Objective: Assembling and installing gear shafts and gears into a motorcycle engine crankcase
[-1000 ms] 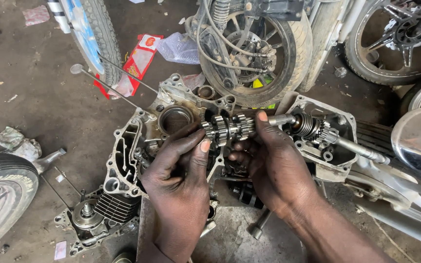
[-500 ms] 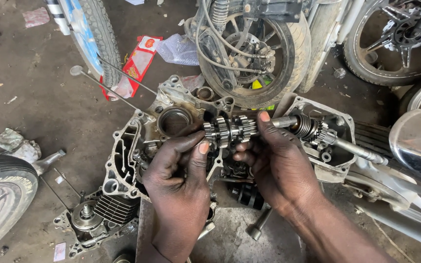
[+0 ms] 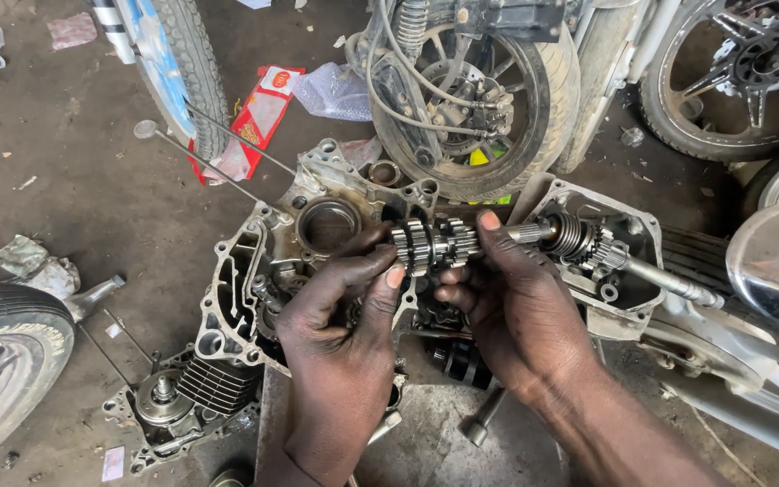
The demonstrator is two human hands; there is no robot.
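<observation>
Both of our hands grip one greasy steel gear-cluster shaft (image 3: pixel 435 242), level above the grey aluminium engine crankcase (image 3: pixel 254 289): left hand (image 3: pixel 340 311) pinching its end gears, right hand (image 3: pixel 507 302) clasping the middle, steadying the stacked gears.

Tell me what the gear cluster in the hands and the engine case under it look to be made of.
Gear cluster: likely steel, machined, bright grey with oily sheen on the teeth. Engine case: looks like cast aluminium, dull pale grey, rough matte surface with grime. Both hands, left and right, grip the cluster.
</observation>
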